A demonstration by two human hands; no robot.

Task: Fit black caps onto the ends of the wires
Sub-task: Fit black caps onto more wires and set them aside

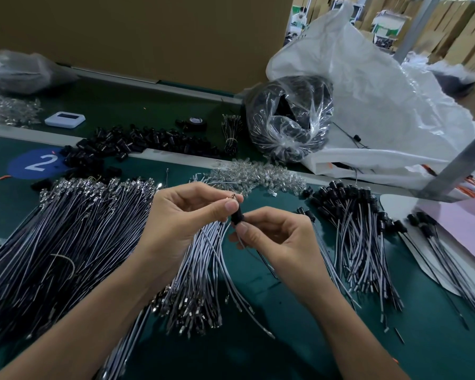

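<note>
Green counter [258, 338] fills the view, with a workshop behind it. Held above it is the black cap [237, 217], threaded on a grey wire [240, 244] whose metal tip pokes out just above the cap. The left hand [187, 215] pinches the wire at that tip, probably to steady it. The right hand [280, 234] pinches the cap's lower end with curled fingers, seemingly to push it home. Left of the cap lie bare wires [66, 242], right of it capped wires [351, 229], and beyond it loose caps [148, 141].
</note>
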